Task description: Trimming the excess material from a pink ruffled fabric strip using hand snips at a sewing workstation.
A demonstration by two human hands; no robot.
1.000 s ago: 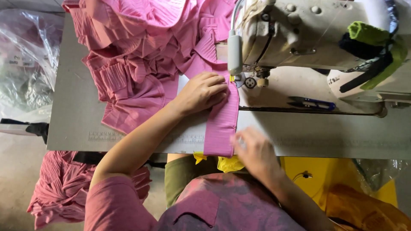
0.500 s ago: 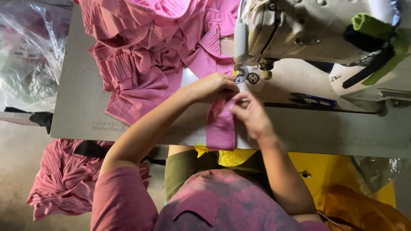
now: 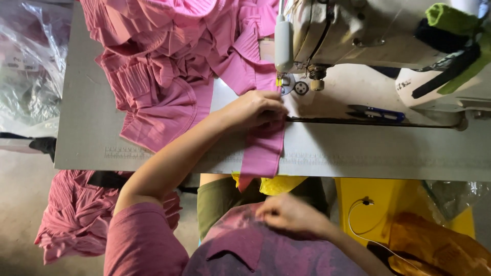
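Faded pink short-sleeved collared shirt (image 3: 245, 250)
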